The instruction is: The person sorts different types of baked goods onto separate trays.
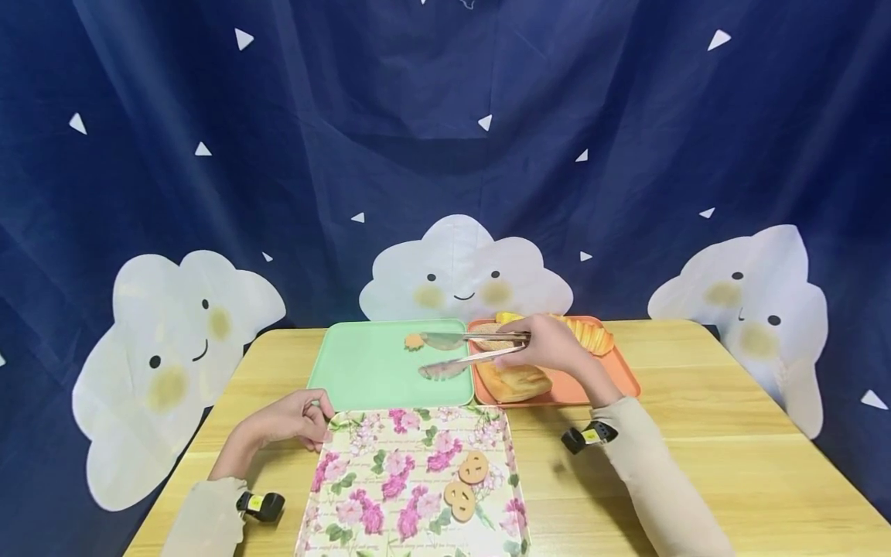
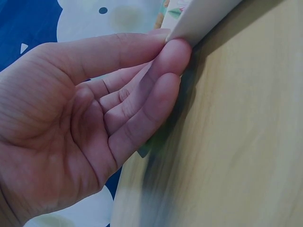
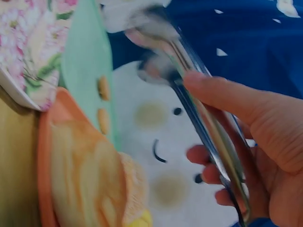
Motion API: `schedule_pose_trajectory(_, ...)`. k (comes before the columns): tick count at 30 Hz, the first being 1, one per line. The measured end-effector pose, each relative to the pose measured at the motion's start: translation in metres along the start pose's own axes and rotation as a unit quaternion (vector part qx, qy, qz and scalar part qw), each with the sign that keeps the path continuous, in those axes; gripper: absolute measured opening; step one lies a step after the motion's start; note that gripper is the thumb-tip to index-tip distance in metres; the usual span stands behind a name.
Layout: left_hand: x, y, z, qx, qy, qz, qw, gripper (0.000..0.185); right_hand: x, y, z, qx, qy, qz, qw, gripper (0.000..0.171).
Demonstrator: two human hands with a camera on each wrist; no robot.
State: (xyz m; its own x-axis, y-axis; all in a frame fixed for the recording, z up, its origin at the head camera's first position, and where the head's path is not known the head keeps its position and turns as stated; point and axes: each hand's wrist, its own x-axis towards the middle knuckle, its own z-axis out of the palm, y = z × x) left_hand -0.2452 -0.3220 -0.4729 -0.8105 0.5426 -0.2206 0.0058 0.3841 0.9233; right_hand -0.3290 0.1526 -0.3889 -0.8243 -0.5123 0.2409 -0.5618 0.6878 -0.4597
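Observation:
My right hand (image 1: 553,344) grips metal tongs (image 1: 445,367), held over the green tray with the two arms spread and nothing between their tips. A small biscuit (image 1: 412,342) shows on the green tray (image 1: 355,383) beside the upper tip; in the right wrist view two biscuits (image 3: 103,89) show there. With thumb and fingertips, my left hand (image 1: 295,418) pinches the left edge of the floral tray (image 1: 369,476), seen close in the left wrist view. Two brown pretzel-like biscuits (image 1: 460,500) lie on the right part of that floral tray.
An orange tray (image 1: 629,379) stands right of the green one, bearing a bread loaf (image 1: 515,383), a sesame-topped bun (image 1: 490,334) and a ridged yellow bread (image 1: 593,337). The wooden table (image 1: 703,433) runs back to a dark blue curtain (image 1: 445,116) with clouds.

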Motion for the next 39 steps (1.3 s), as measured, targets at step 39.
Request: schedule_pose_trajectory(39,0.0,0.001,-0.001,-0.002,-0.004,0.009,0.9999,0.032,-0.034,0.008,-0.016,0.091,-0.248,-0.094,0.96,0.033)
